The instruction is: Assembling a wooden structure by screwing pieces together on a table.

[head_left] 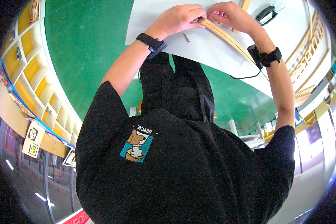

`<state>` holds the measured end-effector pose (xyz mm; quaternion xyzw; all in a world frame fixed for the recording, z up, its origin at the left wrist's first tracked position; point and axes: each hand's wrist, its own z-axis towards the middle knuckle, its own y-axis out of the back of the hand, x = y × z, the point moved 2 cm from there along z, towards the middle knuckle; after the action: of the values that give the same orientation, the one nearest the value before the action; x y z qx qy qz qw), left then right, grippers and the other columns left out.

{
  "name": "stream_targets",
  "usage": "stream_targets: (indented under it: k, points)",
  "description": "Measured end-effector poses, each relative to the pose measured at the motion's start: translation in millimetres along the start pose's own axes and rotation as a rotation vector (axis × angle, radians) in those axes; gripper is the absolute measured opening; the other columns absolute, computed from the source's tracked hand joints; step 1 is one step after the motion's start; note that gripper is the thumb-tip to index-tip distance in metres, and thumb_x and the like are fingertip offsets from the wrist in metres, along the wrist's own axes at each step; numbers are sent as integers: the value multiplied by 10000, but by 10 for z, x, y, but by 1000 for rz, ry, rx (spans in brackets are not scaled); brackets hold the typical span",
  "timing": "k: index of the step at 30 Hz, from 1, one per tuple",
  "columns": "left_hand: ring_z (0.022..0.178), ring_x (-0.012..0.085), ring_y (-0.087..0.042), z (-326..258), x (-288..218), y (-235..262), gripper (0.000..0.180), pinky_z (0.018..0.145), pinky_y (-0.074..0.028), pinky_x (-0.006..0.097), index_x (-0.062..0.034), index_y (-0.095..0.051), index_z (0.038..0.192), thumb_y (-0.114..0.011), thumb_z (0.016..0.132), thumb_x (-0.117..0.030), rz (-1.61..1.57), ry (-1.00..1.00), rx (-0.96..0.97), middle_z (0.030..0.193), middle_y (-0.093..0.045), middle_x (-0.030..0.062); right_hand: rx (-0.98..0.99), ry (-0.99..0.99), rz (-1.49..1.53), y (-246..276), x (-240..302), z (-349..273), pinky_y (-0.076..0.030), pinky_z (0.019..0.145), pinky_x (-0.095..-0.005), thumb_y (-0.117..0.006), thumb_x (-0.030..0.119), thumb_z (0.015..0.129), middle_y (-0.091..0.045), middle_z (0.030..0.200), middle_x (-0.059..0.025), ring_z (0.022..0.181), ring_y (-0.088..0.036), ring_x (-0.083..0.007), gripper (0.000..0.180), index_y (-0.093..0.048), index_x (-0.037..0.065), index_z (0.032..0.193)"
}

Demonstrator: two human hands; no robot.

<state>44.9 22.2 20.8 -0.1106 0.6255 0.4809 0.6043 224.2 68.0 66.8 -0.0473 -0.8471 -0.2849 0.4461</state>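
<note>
Both my hands meet at the end of a long, pale wooden strip (227,39) over a white tabletop (168,43). My left hand (178,18) grips that end between thumb and fingers. Close beside it, my right hand (231,15) has its fingers curled together at the strip's tip. Whatever it pinches is too small or hidden to tell. From there the strip runs toward my right forearm. A metal screw (186,37) lies loose on the table near my left hand.
Another wooden piece (245,6) lies behind my right hand. A black folding tool (266,15) with a thin metal shaft rests farther right. Slatted wooden frames (308,54) stand at the right side. Shelves (33,71) line the left, past the green floor (74,48).
</note>
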Motion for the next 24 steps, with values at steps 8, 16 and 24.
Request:
stream_targets:
  k: [8,16,24]
  points:
    - [752,201,-629,1,-5,2,249,681,-526,294,-55,-591,920,-728,749,-175,25,-20,-10,846,-605,60,50,-58,-43,-10,-44,17,-496,613,-350,-558,132,809,-653,741,-153,653,-631,-291,167,-672,25,867]
    - [765,197,-634,-7,14,-13,259,693,-531,288,-60,-595,927,-733,745,-181,26,-26,-12,862,-610,57,55,-54,-81,-7,-49,44,-481,571,-359,-561,162,820,-618,669,-180,586,-610,-291,188,-662,4,833]
    - [757,195,-638,3,-5,-2,263,692,-531,287,-57,-594,922,-737,740,-181,25,-8,-16,849,-614,56,-6,-155,0,-1,-79,31,-460,539,-337,-565,163,807,-597,625,-167,518,-563,-231,185,-650,1,781]
